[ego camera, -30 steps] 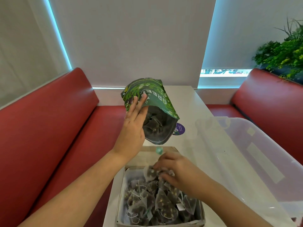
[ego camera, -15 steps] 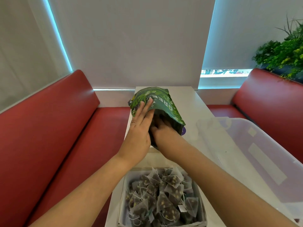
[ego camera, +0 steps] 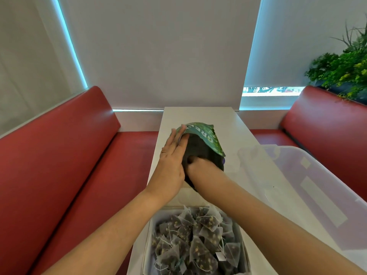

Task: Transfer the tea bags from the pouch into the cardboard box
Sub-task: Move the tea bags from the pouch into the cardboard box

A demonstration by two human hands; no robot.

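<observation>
A green tea pouch (ego camera: pixel 208 135) is held above the white table with its open mouth towards me. My left hand (ego camera: pixel 171 161) presses flat against the pouch's left side and holds it. My right hand (ego camera: pixel 200 165) reaches into the dark mouth, its fingers hidden inside, so I cannot tell what they grip. Close to me stands the cardboard box (ego camera: pixel 148 243), filled with several pyramid tea bags (ego camera: pixel 198 239) with strings and tags.
A large clear plastic bin (ego camera: pixel 309 187) stands on the right of the narrow white table (ego camera: pixel 200 116). Red benches (ego camera: pixel 65 165) flank the table on both sides. A green plant (ego camera: pixel 345 66) stands at the far right.
My right hand left the box and went up into the pouch mouth, going deeper since half a second ago. The pouch has come lower and farther over the table.
</observation>
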